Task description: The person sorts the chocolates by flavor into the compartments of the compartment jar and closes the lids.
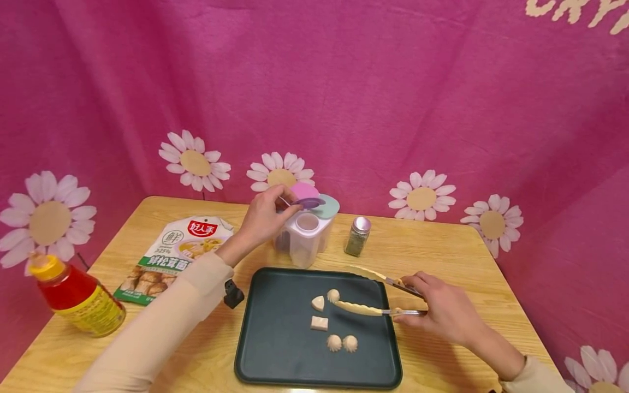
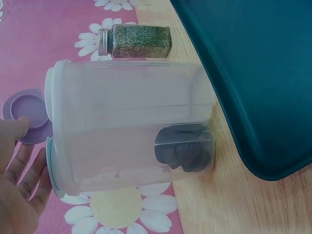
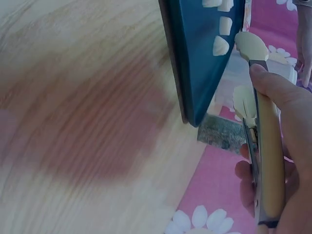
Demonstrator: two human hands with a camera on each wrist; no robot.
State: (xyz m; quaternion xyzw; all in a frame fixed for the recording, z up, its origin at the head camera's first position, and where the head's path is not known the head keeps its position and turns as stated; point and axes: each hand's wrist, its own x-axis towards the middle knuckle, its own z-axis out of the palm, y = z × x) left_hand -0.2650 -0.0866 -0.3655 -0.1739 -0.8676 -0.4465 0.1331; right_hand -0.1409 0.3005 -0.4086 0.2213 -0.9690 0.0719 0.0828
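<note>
With thumb and fingers, my left hand (image 1: 267, 213) holds up the purple flip lid (image 1: 310, 203) of a clear plastic storage container (image 1: 303, 252). Below that lid a round opening shows. In the left wrist view a dark lump (image 2: 183, 148) lies inside the container. My right hand (image 1: 444, 308) grips metal-handled tongs (image 1: 361, 309) with cream tips, their arms spread apart. One tip is by a round swirled piece (image 1: 333, 296) on the dark tray (image 1: 280, 355); whether they touch I cannot tell. Other pale pieces nearby include a rectangular one (image 1: 319, 323).
Behind the tray, right of the container, stands a spice jar (image 1: 357, 237) with dried green flakes. A white and green food packet (image 1: 169, 256) lies at left, partly behind my left arm. A red bottle (image 1: 81, 297) with yellow cap stands farther left. A pink flowered cloth hangs behind.
</note>
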